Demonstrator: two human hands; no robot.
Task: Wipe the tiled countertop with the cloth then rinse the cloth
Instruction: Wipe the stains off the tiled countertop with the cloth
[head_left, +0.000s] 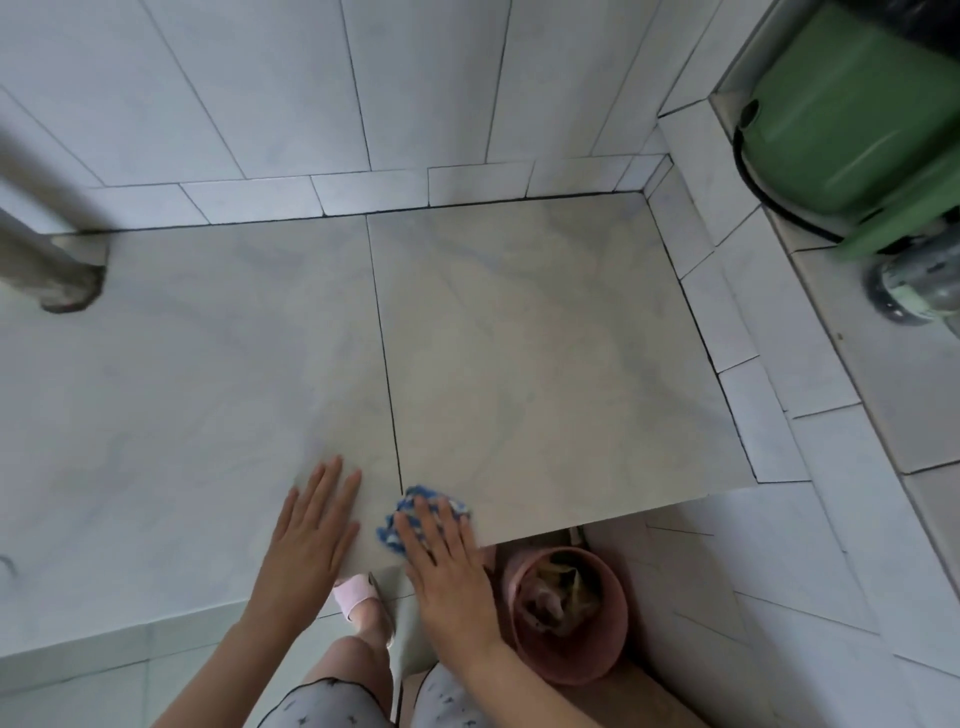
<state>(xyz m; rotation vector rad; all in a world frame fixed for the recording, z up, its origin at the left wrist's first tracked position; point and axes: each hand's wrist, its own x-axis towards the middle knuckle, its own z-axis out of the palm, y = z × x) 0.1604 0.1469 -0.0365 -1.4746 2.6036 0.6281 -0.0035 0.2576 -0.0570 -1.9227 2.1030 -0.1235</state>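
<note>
Crumpled blue-and-white cloth (413, 501) at the near edge of the pale tiled surface (519, 338), its longer side running roughly along that edge. The right grip (441, 566) presses it, fingers straight; the left grip (311, 535) lies flat just beside.

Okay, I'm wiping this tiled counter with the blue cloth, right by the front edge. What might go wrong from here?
1. The cloth lies under the right hand, close to the countertop's front edge. A stroke toward you could push it off, perhaps into the pink bucket below.
2. The left hand presses flat on the tile. If that patch is wet, the hand may slide as you lean on it.
</note>
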